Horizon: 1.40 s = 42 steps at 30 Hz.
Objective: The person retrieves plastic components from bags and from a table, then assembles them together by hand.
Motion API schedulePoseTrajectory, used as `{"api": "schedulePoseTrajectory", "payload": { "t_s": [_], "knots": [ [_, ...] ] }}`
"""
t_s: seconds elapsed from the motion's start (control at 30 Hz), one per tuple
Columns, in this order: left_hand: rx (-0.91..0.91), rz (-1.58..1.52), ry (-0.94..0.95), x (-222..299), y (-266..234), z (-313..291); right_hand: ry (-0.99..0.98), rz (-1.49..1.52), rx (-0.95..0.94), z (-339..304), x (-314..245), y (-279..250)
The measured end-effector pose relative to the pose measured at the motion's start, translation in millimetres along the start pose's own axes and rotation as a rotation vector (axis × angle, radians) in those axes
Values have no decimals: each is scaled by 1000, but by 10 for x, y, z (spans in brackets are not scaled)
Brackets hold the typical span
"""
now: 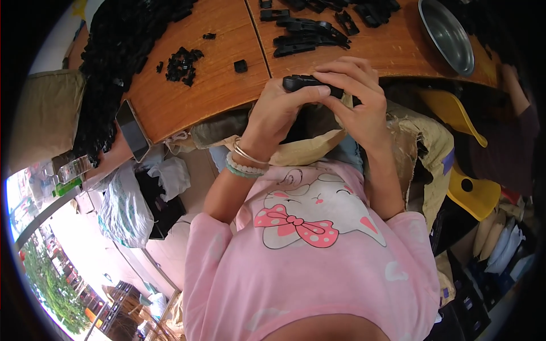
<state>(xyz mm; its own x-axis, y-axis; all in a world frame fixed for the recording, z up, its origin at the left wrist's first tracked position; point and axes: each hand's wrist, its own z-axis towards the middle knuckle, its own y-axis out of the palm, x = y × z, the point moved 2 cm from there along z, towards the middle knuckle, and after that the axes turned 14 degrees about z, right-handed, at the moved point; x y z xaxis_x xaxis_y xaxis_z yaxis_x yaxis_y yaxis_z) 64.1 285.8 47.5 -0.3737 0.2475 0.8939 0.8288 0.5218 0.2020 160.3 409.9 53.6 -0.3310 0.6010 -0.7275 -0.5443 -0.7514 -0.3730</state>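
Just over the table's near edge, my left hand (pixel 274 112) is closed around an elongated black plastic part (pixel 297 83), its thumb lying along the side. My right hand (pixel 362 105) grips the other end, with the fingers arched over the top and the thumb beneath. Between the fingers, much of that end is hidden. A small square black piece (pixel 240 66) lies on the table beyond my left hand. Farther out, long black plastic parts (pixel 310 35) are stacked together. Left of the square piece sits a small heap of tiny black pieces (pixel 183 64).
The wooden table (pixel 222 85) has a seam across it. A large mound of black parts (pixel 122 45) covers its left side. At the right stands a metal bowl (pixel 449 37). A phone (pixel 132 132) rests at the left edge; yellow chair parts (pixel 472 196) and another person's arm (pixel 513 88) are at the right.
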Motion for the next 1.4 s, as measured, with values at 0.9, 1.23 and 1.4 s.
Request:
{"api": "schedulePoseTrajectory", "payload": {
  "t_s": [0.9, 1.23, 1.4],
  "knots": [
    [202, 218, 243, 36, -292, 229, 477, 317, 534, 199, 816, -262],
    [68, -87, 1, 12, -201, 213, 177, 229, 50, 143, 116, -45],
    [80, -42, 1, -20, -125, 130, 163, 110, -17, 117, 113, 71]
  ]
}}
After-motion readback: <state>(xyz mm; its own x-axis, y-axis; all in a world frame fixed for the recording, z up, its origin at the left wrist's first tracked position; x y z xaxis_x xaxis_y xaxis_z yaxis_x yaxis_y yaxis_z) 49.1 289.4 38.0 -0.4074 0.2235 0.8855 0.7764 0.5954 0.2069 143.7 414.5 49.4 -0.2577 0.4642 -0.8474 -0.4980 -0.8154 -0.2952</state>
